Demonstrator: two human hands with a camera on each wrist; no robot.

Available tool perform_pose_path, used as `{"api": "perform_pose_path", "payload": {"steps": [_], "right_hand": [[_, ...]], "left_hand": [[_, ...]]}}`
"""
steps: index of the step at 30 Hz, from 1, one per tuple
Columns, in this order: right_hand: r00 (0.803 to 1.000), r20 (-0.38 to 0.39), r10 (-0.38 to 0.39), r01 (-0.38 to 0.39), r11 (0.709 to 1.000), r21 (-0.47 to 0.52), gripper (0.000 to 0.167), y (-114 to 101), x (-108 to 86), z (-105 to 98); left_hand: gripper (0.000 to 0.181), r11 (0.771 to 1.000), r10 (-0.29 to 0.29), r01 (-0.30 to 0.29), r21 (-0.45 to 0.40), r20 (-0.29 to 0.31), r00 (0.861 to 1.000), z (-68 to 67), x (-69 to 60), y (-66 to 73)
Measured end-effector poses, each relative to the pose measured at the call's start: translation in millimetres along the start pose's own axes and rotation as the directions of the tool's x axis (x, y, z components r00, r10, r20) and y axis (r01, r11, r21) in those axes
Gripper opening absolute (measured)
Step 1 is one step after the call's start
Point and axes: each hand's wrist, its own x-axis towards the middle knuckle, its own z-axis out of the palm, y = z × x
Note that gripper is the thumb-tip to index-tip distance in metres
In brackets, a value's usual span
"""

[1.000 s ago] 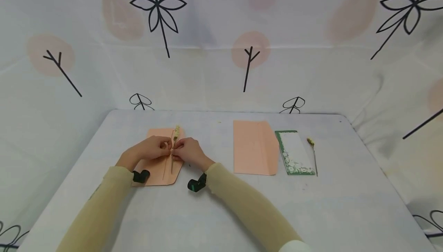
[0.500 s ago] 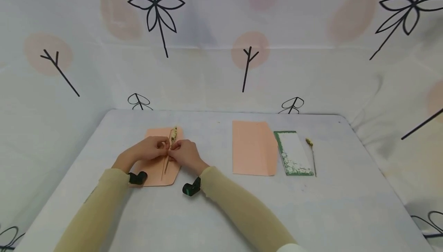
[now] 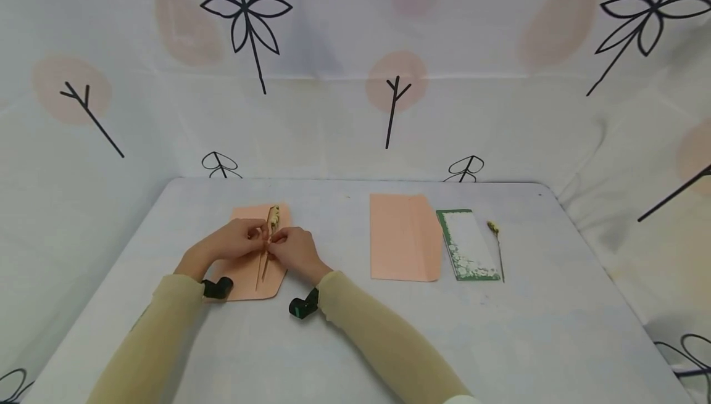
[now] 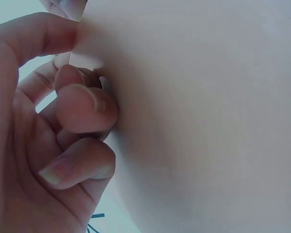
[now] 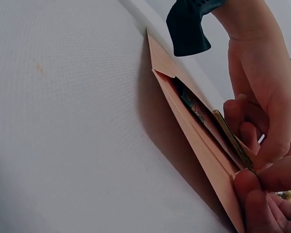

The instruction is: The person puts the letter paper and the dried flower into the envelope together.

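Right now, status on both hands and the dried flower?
Left hand at envelope's gaping opening. Right hand pinching dried flower's stem. Mid-stem hidden by fingertips. Possible obstruction: patterned insert inside.

Lt. olive-yellow long slvs [image 3: 389, 337], blk cam [image 3: 218, 288] on ea. wrist.

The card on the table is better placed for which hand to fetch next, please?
Probably the right hand: it is nearer the card; the left hand sits farther left.

No legible text, brand or number — head or wrist views.
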Motion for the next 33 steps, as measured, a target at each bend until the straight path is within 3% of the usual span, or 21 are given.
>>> {"api": "perform_pose_path", "payload": {"steps": [9, 33], "right_hand": [[1.000, 0.010, -0.028, 0.028, 0.999, -0.018, 0.011, 4, 2.5, 1], [0.998, 0.064, 0.007, -0.015, 0.993, 0.119, 0.016, 4, 4.0, -2]], "left_hand": [[0.007, 1.000, 0.012, -0.012, -0.022, -0.020, 1.000, -4.4, -4.3, 2.3], [0.005, 0.994, -0.032, 0.029, -0.104, -0.028, 0.999, -16.1, -12.7, 7.1]]}}
